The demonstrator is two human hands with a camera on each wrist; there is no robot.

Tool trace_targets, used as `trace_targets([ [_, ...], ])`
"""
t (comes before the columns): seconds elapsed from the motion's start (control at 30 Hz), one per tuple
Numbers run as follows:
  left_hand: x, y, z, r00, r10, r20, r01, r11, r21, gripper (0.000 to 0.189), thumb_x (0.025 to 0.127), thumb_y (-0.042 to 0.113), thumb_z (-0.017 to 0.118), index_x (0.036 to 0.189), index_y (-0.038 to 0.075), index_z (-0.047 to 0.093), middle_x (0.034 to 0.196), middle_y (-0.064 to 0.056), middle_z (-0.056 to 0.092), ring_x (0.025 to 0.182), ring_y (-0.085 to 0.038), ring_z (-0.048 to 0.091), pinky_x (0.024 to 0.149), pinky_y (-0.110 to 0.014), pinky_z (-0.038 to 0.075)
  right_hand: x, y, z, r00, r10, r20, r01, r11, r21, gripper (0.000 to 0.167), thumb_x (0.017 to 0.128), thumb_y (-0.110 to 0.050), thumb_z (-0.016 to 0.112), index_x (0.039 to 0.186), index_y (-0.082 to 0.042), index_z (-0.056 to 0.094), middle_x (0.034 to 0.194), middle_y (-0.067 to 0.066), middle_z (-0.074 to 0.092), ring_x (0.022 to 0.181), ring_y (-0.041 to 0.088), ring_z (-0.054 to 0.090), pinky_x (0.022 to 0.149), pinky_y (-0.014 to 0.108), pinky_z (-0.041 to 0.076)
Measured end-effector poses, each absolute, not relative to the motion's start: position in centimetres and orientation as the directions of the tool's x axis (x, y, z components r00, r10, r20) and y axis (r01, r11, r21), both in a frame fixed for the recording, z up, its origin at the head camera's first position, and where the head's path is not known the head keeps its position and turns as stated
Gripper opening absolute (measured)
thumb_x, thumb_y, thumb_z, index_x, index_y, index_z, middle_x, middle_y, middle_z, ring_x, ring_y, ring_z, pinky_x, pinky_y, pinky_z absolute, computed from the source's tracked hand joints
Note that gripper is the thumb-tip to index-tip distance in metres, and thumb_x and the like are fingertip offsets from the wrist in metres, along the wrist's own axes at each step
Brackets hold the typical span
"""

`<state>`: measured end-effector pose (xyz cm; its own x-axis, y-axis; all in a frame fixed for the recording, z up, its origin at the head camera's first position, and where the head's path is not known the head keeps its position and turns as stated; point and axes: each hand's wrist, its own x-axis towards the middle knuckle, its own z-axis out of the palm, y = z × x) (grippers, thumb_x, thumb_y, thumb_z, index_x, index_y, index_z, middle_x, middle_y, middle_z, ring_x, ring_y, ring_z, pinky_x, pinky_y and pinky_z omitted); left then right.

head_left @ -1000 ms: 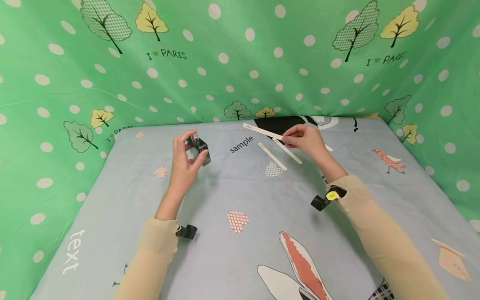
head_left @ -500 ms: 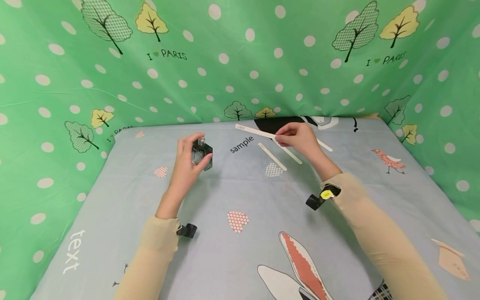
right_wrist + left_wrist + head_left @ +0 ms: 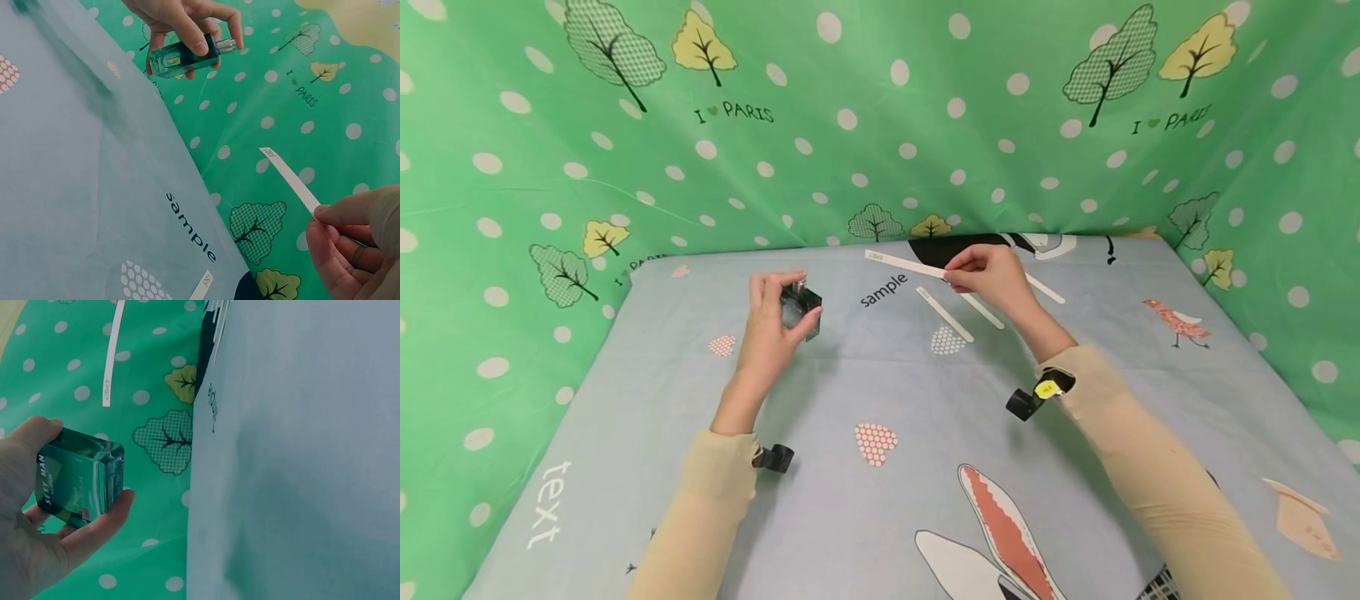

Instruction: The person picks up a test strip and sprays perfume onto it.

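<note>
My left hand [image 3: 766, 329] grips a square, dark-tinted glass perfume bottle [image 3: 801, 310] above the table. Its thumb and lower fingers hold the bottle's sides, while the index finger reaches to the metal spray nozzle [image 3: 226, 45] in the right wrist view. White lettering shows on the bottle's face in the left wrist view. My right hand [image 3: 996, 279] pinches the end of a white paper test strip [image 3: 904, 264] between thumb and fingers. The strip's printed free end points left towards the bottle, with a gap between them.
Below my right hand lie more paper strips [image 3: 945, 314] on the blue printed tablecloth [image 3: 820, 392], one partly hidden by the hand. A green dotted curtain [image 3: 820, 108] hangs behind the table and along its sides. Each wrist wears a small black camera [image 3: 775, 458].
My right hand has moved left, bringing the strip closer to the bottle. My left hand has lowered slightly and turned the bottle more upright, its index finger straightening over the nozzle.
</note>
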<state>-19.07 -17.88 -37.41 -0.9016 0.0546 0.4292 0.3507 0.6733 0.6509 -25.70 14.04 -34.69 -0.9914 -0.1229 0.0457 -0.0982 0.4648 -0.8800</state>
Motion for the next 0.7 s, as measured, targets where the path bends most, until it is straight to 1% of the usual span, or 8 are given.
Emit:
trace_targets([
  [0.1,-19.0,-18.1,-37.4,-0.909,0.071,0.412,0.347,0.675,0.651,0.055,0.094,0.017,0.071,0.140,0.013,0.043,0.133,-0.022,0.036,0.122,-0.039,0.050,0.100,-0.055,0.048,-25.8,14.1,-34.7,-0.991,-0.125,0.051,-0.104,0.467,-0.878,0.016,0.091,-0.008,0.072,0.101,0.004,0.072,0.093,0.019,0.074,0.064,0.001,0.066,0.070,0.024,0.060],
  [0.2,-18.8,-18.2,-37.3,-0.914,0.096,0.393,0.349,0.679,0.646,0.058,0.095,0.020,0.069,0.145,0.018,0.039,0.136,-0.021,0.035,0.118,-0.038,0.050,0.098,-0.056,0.049,-25.9,14.3,-34.6,-0.991,-0.123,0.057,-0.109,0.475,-0.873,0.016,0.091,-0.009,0.072,0.101,0.003,0.072,0.090,0.015,0.075,0.064,0.001,0.066,0.068,0.022,0.059],
  [0.3,-18.6,-18.2,-37.2,-0.914,0.124,0.385,0.361,0.681,0.637,0.059,0.097,0.021,0.066,0.148,0.021,0.036,0.138,-0.021,0.035,0.115,-0.036,0.050,0.097,-0.055,0.048,-25.9,14.6,-34.5,-0.992,-0.114,0.054,-0.103,0.483,-0.870,0.017,0.091,-0.011,0.073,0.101,0.002,0.072,0.083,0.007,0.074,0.063,0.000,0.066,0.068,0.022,0.059],
  [0.43,-18.6,-18.2,-37.1,-0.909,0.142,0.391,0.377,0.679,0.630,0.060,0.098,0.021,0.066,0.149,0.021,0.034,0.139,-0.021,0.035,0.111,-0.032,0.048,0.091,-0.051,0.046,-25.8,15.2,-34.4,-0.994,-0.098,0.046,-0.088,0.483,-0.871,0.019,0.091,-0.013,0.073,0.102,0.003,0.071,0.074,-0.005,0.070,0.063,0.002,0.067,0.067,0.021,0.058],
  [0.57,-18.6,-18.2,-37.0,-0.905,0.149,0.397,0.387,0.676,0.627,0.060,0.097,0.021,0.066,0.149,0.021,0.035,0.140,-0.020,0.036,0.114,-0.032,0.047,0.092,-0.050,0.047,-25.8,15.8,-34.4,-0.996,-0.077,0.046,-0.077,0.471,-0.879,0.020,0.091,-0.012,0.073,0.102,0.004,0.071,0.071,-0.010,0.067,0.065,0.005,0.068,0.065,0.018,0.057],
  [0.7,-18.6,-18.3,-37.1,-0.906,0.150,0.395,0.384,0.679,0.625,0.060,0.097,0.020,0.066,0.149,0.021,0.035,0.140,-0.020,0.036,0.117,-0.033,0.048,0.094,-0.052,0.048,-25.7,16.6,-34.3,-0.998,-0.057,0.039,-0.061,0.464,-0.884,0.022,0.091,-0.013,0.073,0.103,0.005,0.070,0.071,-0.010,0.067,0.064,0.001,0.066,0.066,0.018,0.057],
])
